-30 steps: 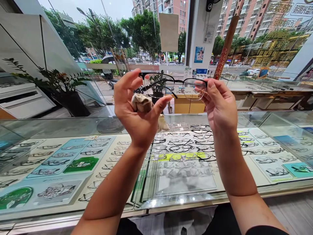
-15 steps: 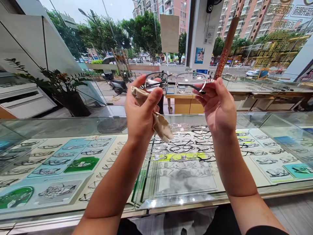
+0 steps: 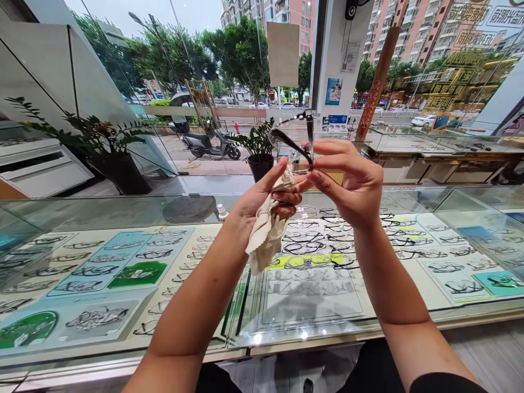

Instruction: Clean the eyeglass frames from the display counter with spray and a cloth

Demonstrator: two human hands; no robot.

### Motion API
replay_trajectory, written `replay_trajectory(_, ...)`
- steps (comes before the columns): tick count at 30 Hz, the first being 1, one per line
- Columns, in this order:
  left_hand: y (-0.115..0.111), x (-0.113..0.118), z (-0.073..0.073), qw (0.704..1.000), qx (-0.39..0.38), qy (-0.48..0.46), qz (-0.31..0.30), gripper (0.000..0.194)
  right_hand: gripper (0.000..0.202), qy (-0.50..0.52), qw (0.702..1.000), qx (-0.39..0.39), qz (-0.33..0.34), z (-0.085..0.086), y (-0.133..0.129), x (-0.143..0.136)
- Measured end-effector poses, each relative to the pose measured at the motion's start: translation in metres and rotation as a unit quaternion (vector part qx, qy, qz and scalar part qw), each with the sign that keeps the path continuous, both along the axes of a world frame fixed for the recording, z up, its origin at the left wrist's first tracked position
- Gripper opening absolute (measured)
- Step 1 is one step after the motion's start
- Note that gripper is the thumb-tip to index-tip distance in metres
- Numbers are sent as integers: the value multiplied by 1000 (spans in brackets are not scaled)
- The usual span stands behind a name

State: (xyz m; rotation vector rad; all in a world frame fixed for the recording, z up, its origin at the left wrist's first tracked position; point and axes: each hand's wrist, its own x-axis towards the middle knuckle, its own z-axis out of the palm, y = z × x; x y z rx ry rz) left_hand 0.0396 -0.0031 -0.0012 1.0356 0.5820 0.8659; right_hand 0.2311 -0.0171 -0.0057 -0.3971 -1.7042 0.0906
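Note:
A pair of eyeglasses (image 3: 291,141) is held up above the glass counter, turned edge-on, its dark temples showing. My right hand (image 3: 352,183) pinches it by the dark part at its right side. My left hand (image 3: 262,199) is closed around a cream cleaning cloth (image 3: 266,234), which hangs down crumpled below the fingers. The left fingertips come close to the glasses and the right fingers; whether they touch the frame I cannot tell.
Below the hands stretches a glass display counter (image 3: 311,327) with several rows of eyeglasses inside. A small white bottle (image 3: 221,212) stands behind my left forearm. Beyond are potted plants (image 3: 260,158), a large window and another display counter (image 3: 442,143) at right.
The glasses have turned from facing me to edge-on. My right hand has moved left and turned. My left hand has shifted right and lower, with more of the cloth hanging down.

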Motion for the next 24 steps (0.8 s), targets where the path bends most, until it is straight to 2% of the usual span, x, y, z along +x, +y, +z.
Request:
replay_trajectory(5,0,0,-4,990,102,95,6,54,10,-6,1000,-1,15,-2,1,2)
replay_trajectory(11,6,2,-7,952,216,209,57,64,11,16,1000,-17,9,-2,3,7)
replay_trajectory(13,10,-2,-7,910,289,271,121,55,14,6,1000,-28,1,1,6,13)
replay_trajectory(15,10,-9,-5,840,362,350,201,39,20,-2,999,-42,-15,4,11,22)
replay_trajectory(17,3,-19,0,780,401,423,229,24,25,-2,998,-60,-35,6,17,33)
replay_trajectory(18,-3,-24,4,763,414,446,218,17,26,-7,997,-71,-41,6,22,39)
replay_trajectory(20,-16,-35,14,736,438,493,153,10,29,-29,993,-106,-49,5,34,52)
replay_trajectory(22,-28,-46,22,705,444,549,70,15,30,-64,985,-156,-43,-2,50,66)
replay_trajectory(24,-38,-56,28,685,434,584,29,18,30,-92,973,-209,-37,-14,72,79)
